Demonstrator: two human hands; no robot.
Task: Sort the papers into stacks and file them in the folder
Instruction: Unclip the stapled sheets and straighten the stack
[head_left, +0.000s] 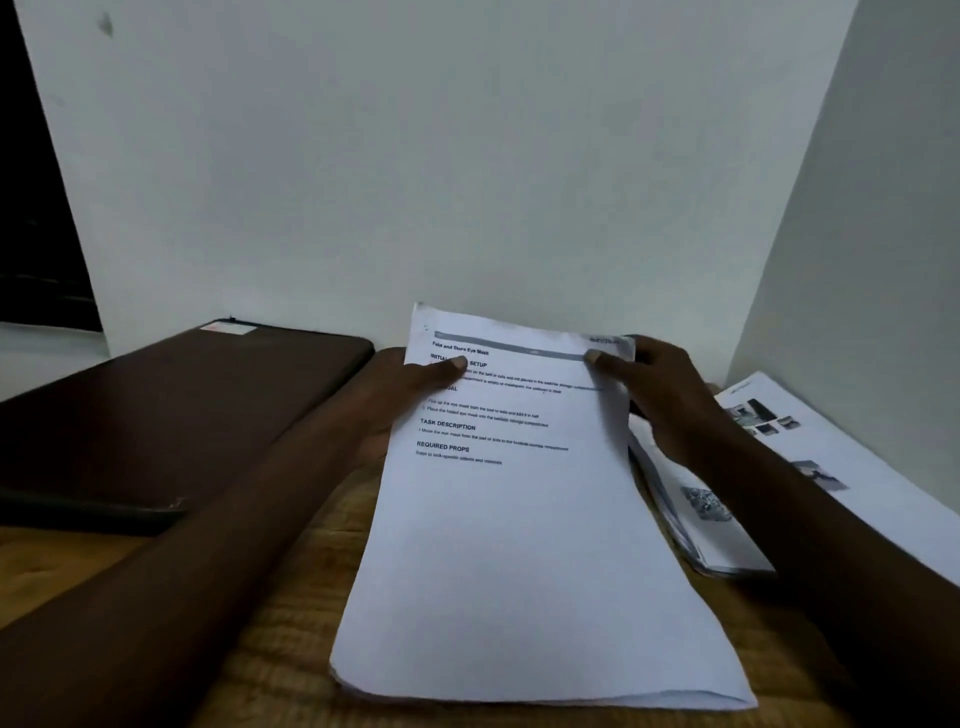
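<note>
Head view: the left hand (405, 384) and right hand (654, 395) each pinched the far end of the text stack (519, 519), mid-table (291, 649); picture pages (789, 467) lay just right of it, so sorting seemed under way; the folder (182, 410), at left, was closed, so filing was not yet done.

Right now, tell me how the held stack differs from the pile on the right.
The left hand and right hand grip the held stack at its far end; the right pile lies ungripped. The held stack's top page shows only text; the right pile's shows a photo. Both are white printed sheets.
</note>
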